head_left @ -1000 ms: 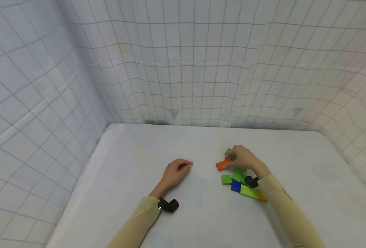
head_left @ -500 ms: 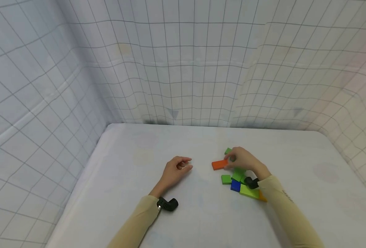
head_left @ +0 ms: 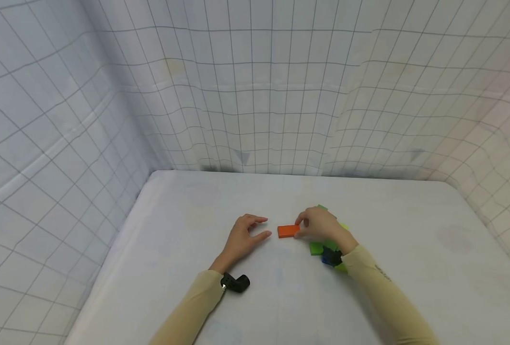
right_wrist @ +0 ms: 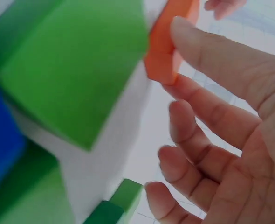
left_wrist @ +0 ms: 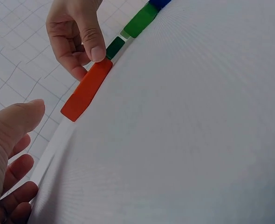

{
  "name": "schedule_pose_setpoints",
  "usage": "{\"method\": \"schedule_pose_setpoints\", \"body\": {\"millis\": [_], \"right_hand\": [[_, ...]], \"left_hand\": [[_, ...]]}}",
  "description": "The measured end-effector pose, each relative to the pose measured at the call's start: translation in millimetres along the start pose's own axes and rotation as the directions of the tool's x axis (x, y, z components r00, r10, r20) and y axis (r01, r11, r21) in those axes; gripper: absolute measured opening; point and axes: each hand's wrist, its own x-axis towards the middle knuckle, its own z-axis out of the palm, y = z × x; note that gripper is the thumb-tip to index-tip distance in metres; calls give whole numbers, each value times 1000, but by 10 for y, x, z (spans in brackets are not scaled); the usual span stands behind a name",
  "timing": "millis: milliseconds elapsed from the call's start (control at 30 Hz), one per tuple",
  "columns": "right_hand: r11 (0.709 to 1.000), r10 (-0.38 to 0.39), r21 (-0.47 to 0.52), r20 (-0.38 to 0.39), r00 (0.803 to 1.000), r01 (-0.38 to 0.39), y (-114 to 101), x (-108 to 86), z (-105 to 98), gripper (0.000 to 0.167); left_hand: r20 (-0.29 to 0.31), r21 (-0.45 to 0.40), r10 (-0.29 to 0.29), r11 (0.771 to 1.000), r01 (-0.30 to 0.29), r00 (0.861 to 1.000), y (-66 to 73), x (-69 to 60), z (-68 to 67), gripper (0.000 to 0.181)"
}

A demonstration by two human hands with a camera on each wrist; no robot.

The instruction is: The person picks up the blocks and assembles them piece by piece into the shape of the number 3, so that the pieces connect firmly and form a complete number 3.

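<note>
Between thumb and index finger, my right hand (head_left: 321, 225) pinches one end of a flat orange-red block (head_left: 287, 231). In the right wrist view the thumb lies against the orange block (right_wrist: 168, 44) while the other fingers are curled below. My left hand (head_left: 242, 238) is just left of the block's free end, thumb and fingers spread apart, holding nothing. The left wrist view shows a gap between the left thumb and the orange block (left_wrist: 84, 93). Green blocks (head_left: 316, 248) lie under and beside the right forearm, which partly hides them.
A blue block (right_wrist: 2, 135) sits beside a large green block (right_wrist: 77, 70) in the right wrist view. Behind the right hand a small green block (head_left: 321, 207) peeks out. A white table (head_left: 186, 201) is bordered by gridded white curtains (head_left: 255, 96).
My right hand has carried the orange block leftward, away from the other blocks and toward the left hand. The left hand's thumb and fingers have spread wider apart.
</note>
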Motion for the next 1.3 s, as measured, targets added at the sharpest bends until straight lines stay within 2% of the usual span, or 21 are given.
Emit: {"method": "schedule_pose_setpoints", "body": {"millis": [167, 300, 567, 767, 1133, 1300], "right_hand": [[999, 22, 31, 12, 1000, -23, -37, -35, -3, 21], [998, 6, 59, 14, 1000, -7, -89, -5, 33, 23], [999, -8, 47, 15, 1000, 7, -205, 100, 113, 25], [999, 6, 52, 15, 1000, -7, -237, 116, 119, 26], [998, 27, 61, 9, 1000, -27, -229, 109, 142, 29], [987, 3, 158, -28, 1000, 2, -144, 12, 122, 28]], "left_hand": [[-2, 32, -6, 999, 6, 1000, 2, -2, 14, 39], [5, 61, -1, 998, 1, 1000, -2, -3, 21, 40], [24, 117, 44, 992, -47, 999, -41, 8, 39, 38], [31, 129, 48, 990, -52, 998, -49, 2, 29, 33], [25, 121, 20, 992, -23, 999, -30, -3, 27, 31], [15, 133, 25, 991, -27, 1000, -24, -5, 29, 31]]}}
